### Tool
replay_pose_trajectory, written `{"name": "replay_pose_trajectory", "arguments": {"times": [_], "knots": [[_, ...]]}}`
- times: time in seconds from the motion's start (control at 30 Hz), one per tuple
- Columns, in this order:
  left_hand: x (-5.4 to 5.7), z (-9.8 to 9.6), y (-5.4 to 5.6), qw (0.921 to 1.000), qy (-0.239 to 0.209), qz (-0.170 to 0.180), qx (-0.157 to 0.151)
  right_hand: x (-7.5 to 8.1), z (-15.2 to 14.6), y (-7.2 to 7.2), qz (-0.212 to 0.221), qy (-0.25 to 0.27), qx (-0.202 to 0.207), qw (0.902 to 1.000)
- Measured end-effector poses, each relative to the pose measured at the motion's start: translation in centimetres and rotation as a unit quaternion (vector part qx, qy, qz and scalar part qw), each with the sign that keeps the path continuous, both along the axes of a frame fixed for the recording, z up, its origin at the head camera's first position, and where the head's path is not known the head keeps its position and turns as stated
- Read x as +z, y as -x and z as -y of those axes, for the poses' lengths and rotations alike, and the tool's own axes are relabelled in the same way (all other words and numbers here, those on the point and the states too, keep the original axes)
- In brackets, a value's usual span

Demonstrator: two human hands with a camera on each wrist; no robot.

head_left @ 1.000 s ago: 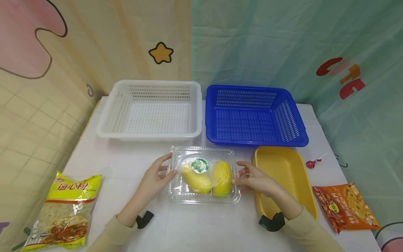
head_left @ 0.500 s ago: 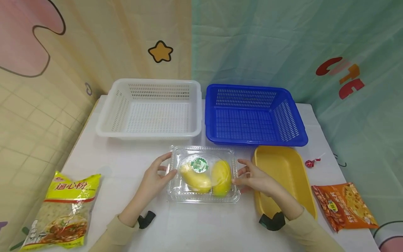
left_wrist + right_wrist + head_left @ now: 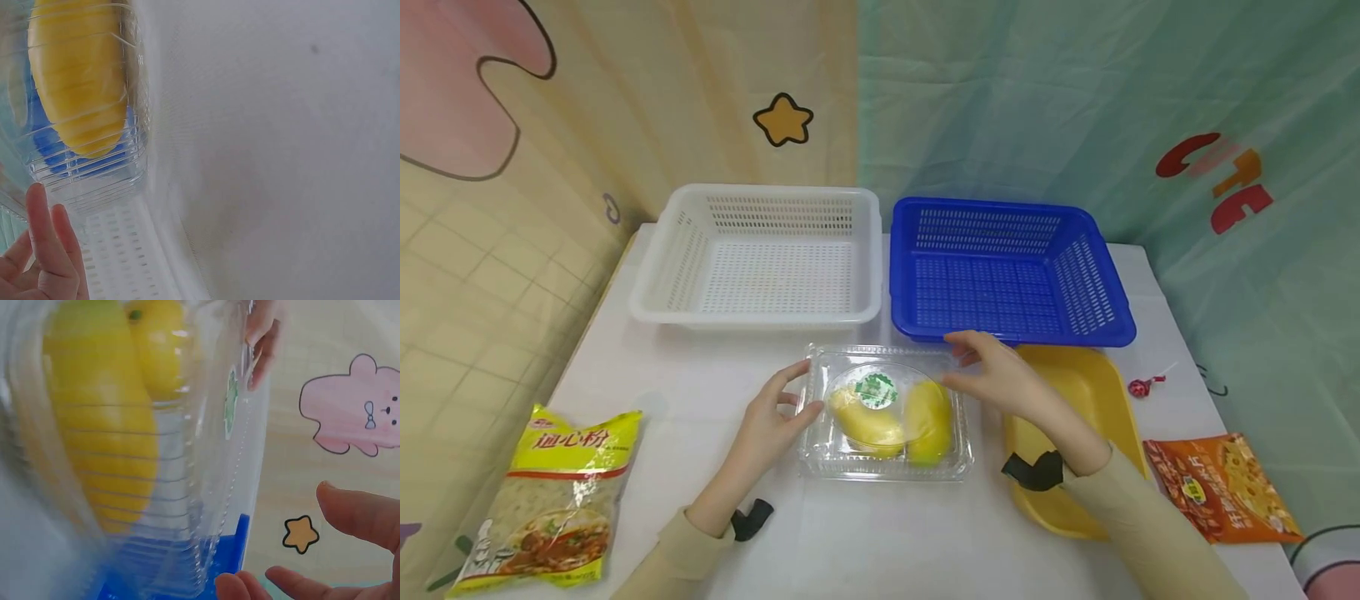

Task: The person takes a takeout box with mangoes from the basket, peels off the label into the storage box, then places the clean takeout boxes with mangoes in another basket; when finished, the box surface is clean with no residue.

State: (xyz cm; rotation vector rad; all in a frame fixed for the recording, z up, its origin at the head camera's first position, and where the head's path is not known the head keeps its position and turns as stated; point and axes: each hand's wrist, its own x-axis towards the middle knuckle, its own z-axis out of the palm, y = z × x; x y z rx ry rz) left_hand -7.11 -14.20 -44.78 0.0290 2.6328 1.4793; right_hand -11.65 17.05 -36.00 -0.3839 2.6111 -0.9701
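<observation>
In the head view a clear plastic fruit box (image 3: 880,467) lies at the middle of the table. Its lid carries a green and white sticker (image 3: 876,391). A curved yellow fruit (image 3: 865,423) and a rounder yellow one (image 3: 928,423) show through the plastic. My left hand (image 3: 775,417) touches the box's left side with fingers and thumb spread, its fingers (image 3: 44,237) nearly straight in the left wrist view. Above the box's upper right corner, my right hand (image 3: 1000,375) holds nothing, and in the right wrist view its thumb (image 3: 356,512) stands apart from the fingers.
Behind the box stand a white basket (image 3: 760,319) and a blue basket (image 3: 1007,333). A yellow tray (image 3: 1075,379) lies under the right forearm. To the right are a lollipop (image 3: 1141,387) and an orange snack bag (image 3: 1221,492); a yellow pasta bag (image 3: 550,508) lies left.
My right hand has left the box's right side and moved up and away to its upper right corner. The left hand and the box stay about where they were.
</observation>
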Motion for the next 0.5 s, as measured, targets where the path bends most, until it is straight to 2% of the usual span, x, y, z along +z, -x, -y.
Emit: {"name": "replay_pose_trajectory", "arguments": {"times": [0.27,0.5], "knots": [[0.1,-0.1,0.0,1.0,0.006,0.006,0.002,1.4,5.3,2.6,-0.011,-0.006,0.107,0.9942],[0.1,-0.1,0.2,0.9998,0.0,0.019,0.003,0.7,8.6,4.6,0.0,-0.055,0.186,0.981]]}}
